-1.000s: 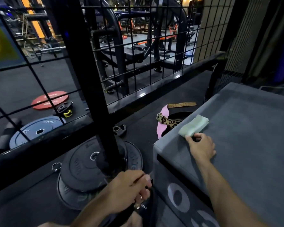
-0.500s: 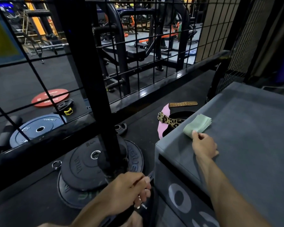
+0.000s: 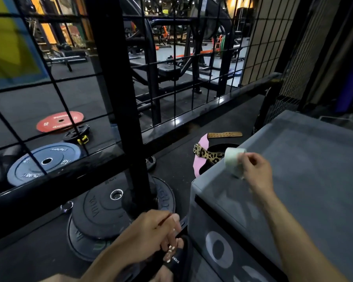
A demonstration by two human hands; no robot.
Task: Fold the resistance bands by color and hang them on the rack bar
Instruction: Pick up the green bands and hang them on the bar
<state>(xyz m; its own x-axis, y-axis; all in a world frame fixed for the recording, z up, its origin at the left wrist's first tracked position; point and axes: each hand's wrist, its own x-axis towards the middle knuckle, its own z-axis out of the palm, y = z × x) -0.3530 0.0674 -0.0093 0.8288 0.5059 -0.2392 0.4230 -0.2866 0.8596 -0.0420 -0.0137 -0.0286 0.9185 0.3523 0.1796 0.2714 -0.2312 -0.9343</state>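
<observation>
Single view: head-worn wide-angle camera, facing forward and down. Close above grey padded box (image 3: 293, 169); black wire-mesh fence (image 3: 114, 98) directly ahead.

A second ago my right hand (image 3: 255, 169) lay on the grey box (image 3: 314, 169) with its fingertips touching the folded pale green band (image 3: 233, 161), which rested flat near the box's front corner. Now I have pinched that band and lifted it off the surface; it stands on edge in my fingers above the corner, and my wrist has risen clear of the top.
</observation>
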